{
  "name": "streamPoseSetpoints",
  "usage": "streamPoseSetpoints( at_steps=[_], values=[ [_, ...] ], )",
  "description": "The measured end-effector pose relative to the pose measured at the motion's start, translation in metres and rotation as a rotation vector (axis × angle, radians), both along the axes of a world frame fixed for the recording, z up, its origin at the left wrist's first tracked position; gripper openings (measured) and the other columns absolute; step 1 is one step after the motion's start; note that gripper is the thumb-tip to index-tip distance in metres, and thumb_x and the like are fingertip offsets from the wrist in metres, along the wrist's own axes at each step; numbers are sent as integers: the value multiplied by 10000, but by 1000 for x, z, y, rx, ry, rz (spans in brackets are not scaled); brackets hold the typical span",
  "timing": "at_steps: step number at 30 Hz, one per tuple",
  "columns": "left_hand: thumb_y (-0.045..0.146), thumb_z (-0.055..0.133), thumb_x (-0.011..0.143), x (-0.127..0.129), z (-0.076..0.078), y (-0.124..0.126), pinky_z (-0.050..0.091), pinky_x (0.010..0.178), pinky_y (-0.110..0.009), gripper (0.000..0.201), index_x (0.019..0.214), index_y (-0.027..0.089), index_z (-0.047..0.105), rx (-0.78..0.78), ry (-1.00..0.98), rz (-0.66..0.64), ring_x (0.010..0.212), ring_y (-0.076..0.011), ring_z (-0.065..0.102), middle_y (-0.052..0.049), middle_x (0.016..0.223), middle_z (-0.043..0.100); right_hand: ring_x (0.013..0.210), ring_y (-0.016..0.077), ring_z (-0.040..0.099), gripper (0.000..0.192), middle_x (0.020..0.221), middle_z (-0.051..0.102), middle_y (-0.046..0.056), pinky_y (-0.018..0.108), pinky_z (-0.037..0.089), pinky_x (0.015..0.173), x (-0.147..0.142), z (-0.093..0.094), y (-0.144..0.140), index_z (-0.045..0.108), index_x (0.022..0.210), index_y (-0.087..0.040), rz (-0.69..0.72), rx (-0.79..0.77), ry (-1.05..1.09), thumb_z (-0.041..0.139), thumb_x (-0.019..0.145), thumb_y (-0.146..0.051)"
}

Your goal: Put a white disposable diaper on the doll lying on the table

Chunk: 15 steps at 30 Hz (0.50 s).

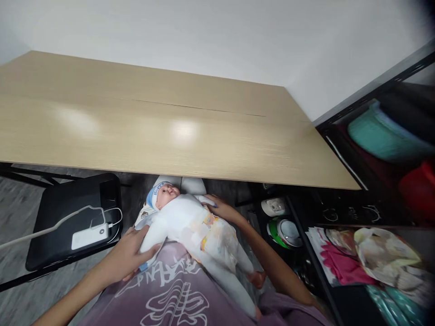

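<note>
A baby doll (190,222) lies on its back across the wearer's lap, below the table's front edge. It has a blue-and-white cap (156,194), a white top and a printed diaper (220,235). My left hand (131,253) is wrapped around the doll's arm on the left, thumb across the sleeve. On the other side, my right hand (219,208) is closed around the doll's other arm near its hand. The doll's bare feet (257,278) point to the lower right.
A wooden table (183,149) spans the view ahead. On a black stool (74,203) at left rests a white power bank (90,235) with a cable. Shelves at right hold a teal basin (384,136), a pink cloth (346,265) and bags.
</note>
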<state>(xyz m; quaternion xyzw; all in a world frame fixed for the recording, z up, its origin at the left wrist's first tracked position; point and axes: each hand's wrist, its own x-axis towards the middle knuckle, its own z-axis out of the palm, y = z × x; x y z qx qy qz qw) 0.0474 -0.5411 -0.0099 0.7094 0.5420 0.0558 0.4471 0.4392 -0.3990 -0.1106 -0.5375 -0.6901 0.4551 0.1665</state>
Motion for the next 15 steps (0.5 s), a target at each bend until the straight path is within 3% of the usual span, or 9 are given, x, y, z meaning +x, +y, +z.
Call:
streamPoseSetpoints(
  at_steps=[2,4,7,9,11,13,15],
  values=[
    [789,452,1119,-1,-1,-5,602,937,-528,666,1157,221,798,102,156,41,984,-385,767,-112,934,787,1397,378,703,551,1437,775,151,560,510,1285,5,2,-8,880,1273,-274,-20,85,2,670,1053,-733],
    [863,468,1100,-6,-2,-8,570,988,-559,751,1150,186,791,190,291,9,1020,-393,749,-154,1074,812,1320,350,732,565,1348,792,147,521,539,1221,9,13,-17,896,1179,-255,26,90,32,557,1128,-704],
    [921,552,1055,-6,10,3,557,1032,-587,878,1452,160,738,395,352,0,1231,-457,717,-226,1410,780,1055,295,764,588,1101,822,103,433,589,994,10,32,-26,883,1031,-239,128,-5,60,508,1174,-669],
    [876,601,1072,7,25,25,538,1129,-594,884,1639,199,620,496,245,-51,1425,-464,643,-221,1624,681,1016,286,757,517,1070,830,84,408,574,950,6,40,-29,883,1029,-237,140,-13,60,606,1139,-660],
    [743,615,1144,31,39,53,489,1242,-558,715,1677,268,574,489,27,-181,1549,-403,579,-163,1701,633,1045,290,763,459,1089,841,78,408,566,977,4,44,-28,896,1049,-241,135,-7,62,682,1104,-643],
    [616,590,1202,60,42,81,458,1279,-512,544,1632,283,614,434,-188,-315,1517,-347,609,-130,1619,691,1071,296,767,449,1105,846,82,418,565,997,5,47,-26,912,1072,-247,144,-15,65,689,1102,-635],
    [553,586,1218,85,32,103,486,1202,-458,454,1562,272,680,372,-337,-445,1380,-314,672,-121,1486,750,1101,301,765,435,1149,840,89,422,568,1001,12,50,-25,923,1149,-258,162,-23,69,703,1098,-630]
  ],
)
